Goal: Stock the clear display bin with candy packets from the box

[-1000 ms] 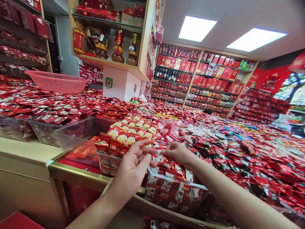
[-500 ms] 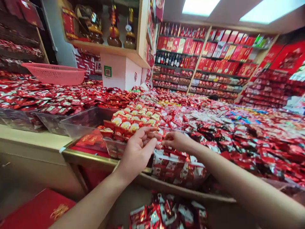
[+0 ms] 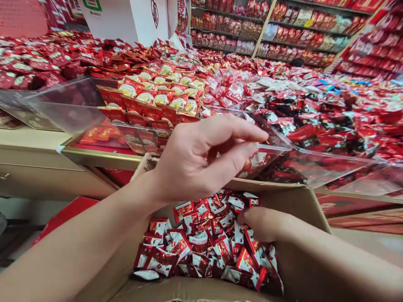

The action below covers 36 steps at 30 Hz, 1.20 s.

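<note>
My left hand (image 3: 201, 155) hangs over the far edge of the cardboard box (image 3: 283, 197), just in front of a clear plastic bin (image 3: 273, 147). Its fingers are loosely curled, with a small gap between thumb and forefinger and nothing visible in it. Down inside the box, my right hand (image 3: 267, 224) touches the right side of a heap of red and white wrapped candies (image 3: 201, 243). Blur and the candies hide its fingertips, so its grip does not show.
Left of my left hand stands a bin of red packets marked DURIAN (image 3: 153, 113). More wrapped sweets (image 3: 315, 134) spread across the counter to the right. A gold-edged frame (image 3: 100, 156) borders the counter. Stocked shelves (image 3: 226, 25) line the back wall.
The view has tilted down, showing more of the box. My right hand has moved from the bin beside my left hand down into the candies. My left hand stays near the bin.
</note>
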Available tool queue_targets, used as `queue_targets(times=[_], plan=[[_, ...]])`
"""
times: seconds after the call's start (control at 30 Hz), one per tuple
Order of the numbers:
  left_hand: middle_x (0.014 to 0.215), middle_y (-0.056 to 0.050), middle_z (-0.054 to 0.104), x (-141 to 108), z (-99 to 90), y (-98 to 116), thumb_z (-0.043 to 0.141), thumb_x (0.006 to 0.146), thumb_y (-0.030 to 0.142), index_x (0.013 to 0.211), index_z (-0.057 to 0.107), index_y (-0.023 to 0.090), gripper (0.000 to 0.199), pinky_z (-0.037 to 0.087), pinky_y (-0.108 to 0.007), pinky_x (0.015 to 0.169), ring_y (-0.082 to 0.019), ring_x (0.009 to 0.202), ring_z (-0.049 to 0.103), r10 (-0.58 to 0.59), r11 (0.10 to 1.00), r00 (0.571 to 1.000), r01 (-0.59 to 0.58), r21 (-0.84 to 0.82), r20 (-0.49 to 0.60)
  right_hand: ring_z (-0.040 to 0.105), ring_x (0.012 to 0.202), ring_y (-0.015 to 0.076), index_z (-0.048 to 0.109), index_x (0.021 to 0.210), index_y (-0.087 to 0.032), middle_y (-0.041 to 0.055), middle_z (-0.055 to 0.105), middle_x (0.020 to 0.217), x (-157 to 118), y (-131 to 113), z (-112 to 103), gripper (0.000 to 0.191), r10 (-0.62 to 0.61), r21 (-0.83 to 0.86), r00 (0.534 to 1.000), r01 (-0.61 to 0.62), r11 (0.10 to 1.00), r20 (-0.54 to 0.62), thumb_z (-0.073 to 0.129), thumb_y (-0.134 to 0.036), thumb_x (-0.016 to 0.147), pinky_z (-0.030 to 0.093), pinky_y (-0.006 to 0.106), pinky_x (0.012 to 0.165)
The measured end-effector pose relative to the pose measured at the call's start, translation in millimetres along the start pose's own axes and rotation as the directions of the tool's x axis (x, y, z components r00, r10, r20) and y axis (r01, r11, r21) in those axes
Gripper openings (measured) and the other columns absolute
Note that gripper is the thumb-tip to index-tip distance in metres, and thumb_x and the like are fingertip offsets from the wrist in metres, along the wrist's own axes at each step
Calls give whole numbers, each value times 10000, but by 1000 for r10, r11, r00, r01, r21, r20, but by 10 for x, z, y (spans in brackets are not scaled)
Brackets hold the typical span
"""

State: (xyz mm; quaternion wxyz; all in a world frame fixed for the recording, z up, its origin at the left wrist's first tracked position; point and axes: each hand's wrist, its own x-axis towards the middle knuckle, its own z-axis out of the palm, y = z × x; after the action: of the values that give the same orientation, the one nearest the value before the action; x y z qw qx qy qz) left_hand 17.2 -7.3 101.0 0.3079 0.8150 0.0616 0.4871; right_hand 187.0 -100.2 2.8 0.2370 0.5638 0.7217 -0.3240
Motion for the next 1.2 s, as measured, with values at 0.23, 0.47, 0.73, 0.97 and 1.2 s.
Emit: queue_targets(times=[0.23,0.47,0.73,0.97,1.2], plan=[[849,-5,658,-24,104,-61,496,776,101,908,601,147,175,484,-149,647,-72,714,609,114,993,946,-116,-12,304,597,707,205,654,806,-145,66,662,755,161,254,105,159,50,114,992,-37,993,-119,589,-247,703,436,267,602],[773,-38,644,-73,125,-52,442,813,224,1049,551,178,264,406,-226,540,-152,650,591,-412,900,648,180,396,641,455,471,94,503,683,-158,-39,475,531,-88,152,-79,335,76,750,885,341,567,-459,494,-482,765,357,208,449],[635,40,503,-73,245,-77,552,721,217,906,568,173,190,281,-173,456,-80,531,429,-457,862,477,445,241,751,414,457,69,522,657,-144,-39,469,529,-222,41,-113,314,125,796,811,512,321,-572,563,-445,738,317,199,432],[618,42,545,-101,282,-81,500,720,198,771,589,162,108,292,-170,454,-73,512,423,-542,800,446,533,276,712,537,681,108,518,957,-187,-10,575,800,-287,-39,-89,326,-46,862,864,503,59,-501,672,-266,680,450,225,585],[716,27,605,-50,188,-84,495,740,213,856,613,177,170,359,-175,535,-91,593,491,-486,830,510,524,191,710,558,849,150,476,933,-218,21,594,927,-394,-121,-82,220,21,786,789,609,111,-614,602,-238,753,452,283,741]])
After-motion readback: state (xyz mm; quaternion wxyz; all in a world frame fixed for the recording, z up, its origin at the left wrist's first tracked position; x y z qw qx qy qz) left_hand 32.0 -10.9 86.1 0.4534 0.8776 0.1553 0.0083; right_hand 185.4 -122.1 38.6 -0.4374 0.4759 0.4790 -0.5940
